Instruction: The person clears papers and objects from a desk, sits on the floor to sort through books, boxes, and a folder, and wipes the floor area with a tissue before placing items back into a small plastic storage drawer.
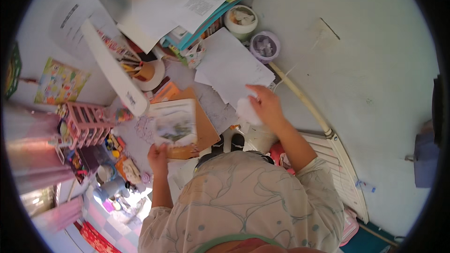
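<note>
My left hand [158,156] pinches the near left corner of a printed landscape picture [177,121], which is blurred. Beneath the picture lies a brown cardboard sheet or folder [207,130]. In my right hand [267,107] is a white wad [247,110], apparently tissue; the palm side is hidden and the index finger points outward. Just beyond that hand, a stack of white paper [233,63] rests on the grey desk [219,109].
A white lamp arm [114,68] reaches over the desk beside a pencil holder [144,72]. Books and papers [207,17] stand at the back, near a white pot [241,21] and a purple pot [264,46]. A pink rack [88,123] is left; a radiator [330,161] is right.
</note>
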`<state>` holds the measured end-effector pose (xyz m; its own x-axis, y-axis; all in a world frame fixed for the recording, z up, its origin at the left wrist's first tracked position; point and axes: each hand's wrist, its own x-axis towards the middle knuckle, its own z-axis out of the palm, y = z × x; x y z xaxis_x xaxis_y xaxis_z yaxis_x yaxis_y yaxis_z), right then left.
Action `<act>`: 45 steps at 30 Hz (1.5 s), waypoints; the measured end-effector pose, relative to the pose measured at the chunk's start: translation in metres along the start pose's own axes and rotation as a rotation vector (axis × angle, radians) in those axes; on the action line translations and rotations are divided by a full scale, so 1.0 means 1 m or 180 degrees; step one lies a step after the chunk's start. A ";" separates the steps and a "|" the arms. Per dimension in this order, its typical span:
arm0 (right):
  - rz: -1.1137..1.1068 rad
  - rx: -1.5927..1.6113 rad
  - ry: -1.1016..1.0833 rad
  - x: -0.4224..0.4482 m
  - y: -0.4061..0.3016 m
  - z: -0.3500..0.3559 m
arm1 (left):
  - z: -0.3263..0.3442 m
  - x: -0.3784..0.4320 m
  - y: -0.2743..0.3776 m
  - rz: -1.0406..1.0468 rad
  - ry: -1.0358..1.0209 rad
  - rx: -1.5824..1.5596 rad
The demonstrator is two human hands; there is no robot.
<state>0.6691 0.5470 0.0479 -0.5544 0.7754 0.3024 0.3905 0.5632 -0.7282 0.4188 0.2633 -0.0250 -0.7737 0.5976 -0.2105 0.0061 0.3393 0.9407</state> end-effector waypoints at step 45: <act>0.0988 0.0145 0.0268 -0.291 -0.007 -0.068 | 0.258 -0.069 0.042 0.3110 -0.4200 0.0695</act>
<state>0.8774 0.3371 0.0063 -0.3505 0.9301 0.1099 0.4972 0.2842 -0.8197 0.6360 0.4232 -0.0399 0.6106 0.7590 0.2259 0.3067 -0.4897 0.8162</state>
